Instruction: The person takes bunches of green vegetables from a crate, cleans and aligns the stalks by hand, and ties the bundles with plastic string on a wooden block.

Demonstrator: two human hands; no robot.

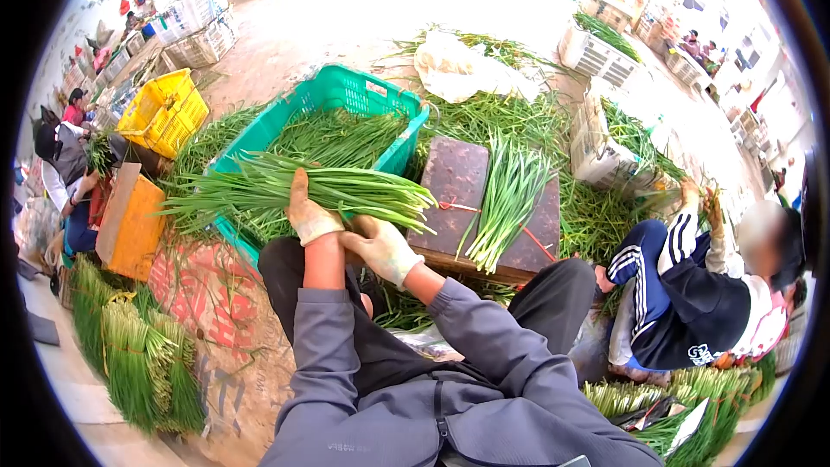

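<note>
A loose bunch of garlic chives point(346, 186) lies across my left hand point(311, 212), its leaf tips to the left and its paler stems to the right. The gloved fingers are wrapped round it, above the near rim of a green crate point(285, 121) that holds more chives. My right hand point(382, 249), also gloved, is closed against the heel of my left hand; whatever its fingers hold is hidden. Right of my hands, another bunch of chives point(510, 199) lies on a dark wooden board point(454, 175), near a red tie point(538, 244).
Tied chive bundles point(143, 359) stand at lower left beside a printed sack point(229, 329). An orange box point(134, 220) and yellow crate point(169, 112) are at left. A co-worker point(692, 294) sits close on my right, by a white crate point(596, 147). Loose chives cover the floor ahead.
</note>
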